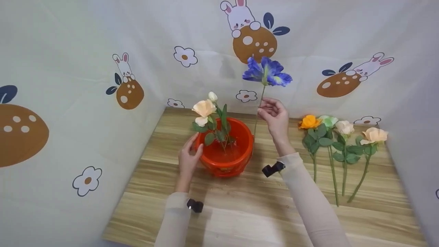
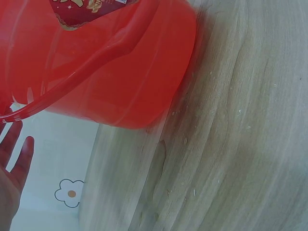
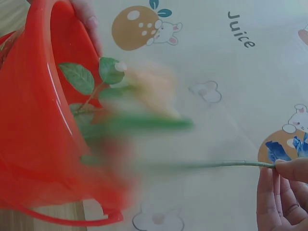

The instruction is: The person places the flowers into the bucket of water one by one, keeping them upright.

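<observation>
My right hand (image 1: 276, 118) pinches the green stem of a blue-purple artificial flower (image 1: 267, 72) between thumb and fingers. The bloom stands above the hand, and the stem runs down by the right rim of a red bucket (image 1: 224, 165); whether its lower end is inside, I cannot tell. In the right wrist view that stem (image 3: 236, 163) blurs toward the bucket. Peach and white artificial flowers (image 1: 204, 108) with green leaves stand in the bucket. At its left rim my left hand (image 1: 189, 159) rests with fingers extended, also partly seen in the left wrist view beside the bucket's handle (image 2: 91, 65).
To the right on the wooden table (image 1: 240, 212) lie an orange flower (image 1: 310, 122), a pale green flower (image 1: 328, 121), a cream rose (image 1: 344, 127) and a peach rose (image 1: 374, 135). A printed white cloth (image 1: 151, 41) stands behind and along the sides.
</observation>
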`<state>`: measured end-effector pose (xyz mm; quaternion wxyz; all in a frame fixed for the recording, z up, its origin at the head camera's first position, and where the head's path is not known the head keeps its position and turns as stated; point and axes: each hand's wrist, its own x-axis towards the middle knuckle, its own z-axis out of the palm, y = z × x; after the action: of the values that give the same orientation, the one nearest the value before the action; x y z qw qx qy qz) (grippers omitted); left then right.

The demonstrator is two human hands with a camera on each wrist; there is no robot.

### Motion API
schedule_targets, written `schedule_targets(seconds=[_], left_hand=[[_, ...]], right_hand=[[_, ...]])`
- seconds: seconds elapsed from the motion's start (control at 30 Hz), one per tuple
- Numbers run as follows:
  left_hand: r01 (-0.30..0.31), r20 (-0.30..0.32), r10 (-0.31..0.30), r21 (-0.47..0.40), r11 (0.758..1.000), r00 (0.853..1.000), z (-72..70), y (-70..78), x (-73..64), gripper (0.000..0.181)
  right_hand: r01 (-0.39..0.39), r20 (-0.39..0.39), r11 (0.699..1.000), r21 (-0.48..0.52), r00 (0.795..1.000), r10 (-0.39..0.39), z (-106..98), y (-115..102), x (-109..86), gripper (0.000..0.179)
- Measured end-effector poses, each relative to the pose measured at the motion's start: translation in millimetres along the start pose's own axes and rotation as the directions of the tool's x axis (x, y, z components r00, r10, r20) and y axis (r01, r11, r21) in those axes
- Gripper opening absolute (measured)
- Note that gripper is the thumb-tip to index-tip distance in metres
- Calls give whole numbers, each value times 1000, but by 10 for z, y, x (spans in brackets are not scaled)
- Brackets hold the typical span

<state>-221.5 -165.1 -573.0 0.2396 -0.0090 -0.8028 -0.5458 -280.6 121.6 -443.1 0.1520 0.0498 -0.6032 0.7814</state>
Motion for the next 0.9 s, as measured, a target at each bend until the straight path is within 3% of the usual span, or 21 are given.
schedule_targets(seconds=[0.3,0.33,0.53,0.57,0.9], left_hand=[[-14,7,14,-10,1000,1000,-11,8,-2,42],[-14,10,14,-8,1000,1000,-21,62,-8,42],[-15,9,15,11,1000,1000,-16,47,-7,42],[-18,8,18,12,1000,1000,-7,-12,-2,42],[13,17,-14,11,1000,1000,-12,5,3,43]], right_hand=[[46,14,999,-10,999,-46,188,56,-11,32],[45,15,999,-11,999,-45,208,61,-16,31],[32,25,999,-9,999,-32,298,157,-39,31],[31,29,999,-15,999,-31,309,178,-46,31],[-10,48,997,-79,999,14,362,393,-121,32]])
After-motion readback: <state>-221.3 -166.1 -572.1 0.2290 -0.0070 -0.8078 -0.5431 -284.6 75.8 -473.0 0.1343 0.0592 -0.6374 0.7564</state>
